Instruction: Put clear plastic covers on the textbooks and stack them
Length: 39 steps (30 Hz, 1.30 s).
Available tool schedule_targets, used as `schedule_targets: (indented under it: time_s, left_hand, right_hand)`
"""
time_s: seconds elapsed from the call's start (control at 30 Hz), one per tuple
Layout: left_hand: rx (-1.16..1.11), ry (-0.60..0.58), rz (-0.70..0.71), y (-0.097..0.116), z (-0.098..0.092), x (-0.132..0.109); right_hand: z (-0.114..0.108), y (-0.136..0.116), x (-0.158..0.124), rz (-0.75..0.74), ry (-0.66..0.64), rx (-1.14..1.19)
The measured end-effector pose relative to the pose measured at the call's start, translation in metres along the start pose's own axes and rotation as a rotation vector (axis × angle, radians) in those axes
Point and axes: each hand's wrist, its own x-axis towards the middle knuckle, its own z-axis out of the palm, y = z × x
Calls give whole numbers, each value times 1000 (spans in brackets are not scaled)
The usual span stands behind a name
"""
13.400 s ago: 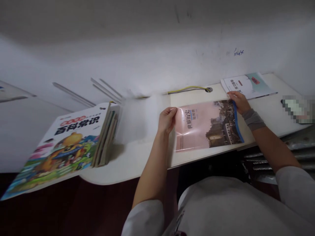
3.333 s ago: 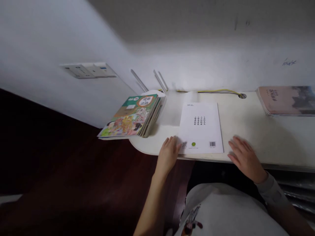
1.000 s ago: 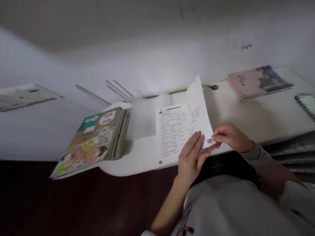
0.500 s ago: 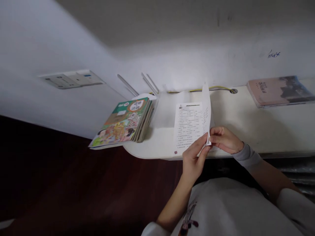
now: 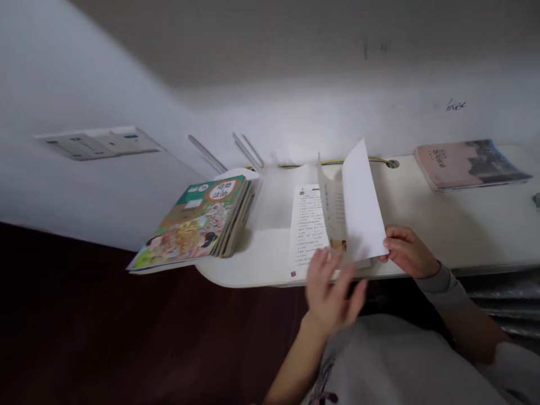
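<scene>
A thin white booklet (image 5: 310, 225) lies open on the white desk (image 5: 422, 225), printed text showing on its left page. My right hand (image 5: 407, 257) pinches the lower right edge of a lifted bunch of pages (image 5: 358, 208), which stands raised above the booklet. My left hand (image 5: 331, 289) hovers at the booklet's near edge, fingers spread and blurred, holding nothing.
A stack of colourful books (image 5: 198, 222) overhangs the desk's left end. A pink-covered book (image 5: 468, 163) lies at the back right. A yellow cable (image 5: 337, 163) runs along the wall to a hole (image 5: 392, 163). A socket panel (image 5: 99, 142) is on the left wall.
My left hand has let go of the page and dropped back toward me. My right hand now lifts a thicker bunch of pages, swung further right.
</scene>
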Motion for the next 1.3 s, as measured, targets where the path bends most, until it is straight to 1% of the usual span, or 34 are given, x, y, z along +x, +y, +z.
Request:
schedule_targets:
  time_s: [0.03, 0.07, 0.1, 0.13, 0.17, 0.27, 0.3, 0.33, 0.37, 0.43, 0.5, 0.57, 0.73, 0.83, 1.0, 1.13, 1.2, 1.3]
  left_hand:
    - [21, -80, 104, 5, 9, 3]
    - [36, -137, 176, 9, 18, 6]
    - [51, -167, 215, 10, 28, 10]
    - [58, -226, 232, 11, 37, 14]
    - [62, -285, 250, 10, 46, 17]
    - [84, -439, 335, 9, 67, 20]
    - [94, -485, 367, 10, 73, 19]
    - [103, -531, 392, 13, 78, 18]
    - [112, -574, 407, 16, 83, 16]
    - [123, -639, 418, 23, 93, 14]
    - [128, -672, 402, 29, 101, 13]
    - [123, -685, 379, 32, 107, 12]
    - [103, -699, 344, 32, 110, 14]
    - [118, -717, 341, 37, 111, 17]
    - [170, -757, 315, 54, 119, 23]
    - [173, -768, 323, 63, 124, 26]
    - [163, -770, 336, 63, 124, 25]
    - [135, -757, 384, 61, 123, 23]
  right_hand:
    - [-4, 1, -4, 9, 5, -36]
    - [-8, 2, -8, 12, 14, -92]
    - [-15, 3, -12, 6, 33, -181]
    - [-23, 4, -17, -12, 74, -311]
    - [-33, 6, -22, -47, 149, -485]
    - [-67, 18, -39, -178, 477, -1156]
    - [-77, 24, -44, -193, 550, -1363]
    - [-85, 30, -49, -189, 585, -1535]
    - [-91, 37, -52, -172, 585, -1670]
    - [-95, 46, -56, -131, 554, -1834]
    - [-93, 50, -57, -112, 545, -1898]
    - [-90, 49, -56, -110, 552, -1907]
    - [-92, 43, -54, -146, 568, -1850]
    - [-98, 45, -54, -175, 588, -1767]
    - [-106, 48, -54, -232, 638, -1556]
    - [-108, 44, -54, -233, 657, -1454]
    - [-108, 40, -56, -200, 654, -1482]
    - [-110, 35, -61, -108, 652, -1622]
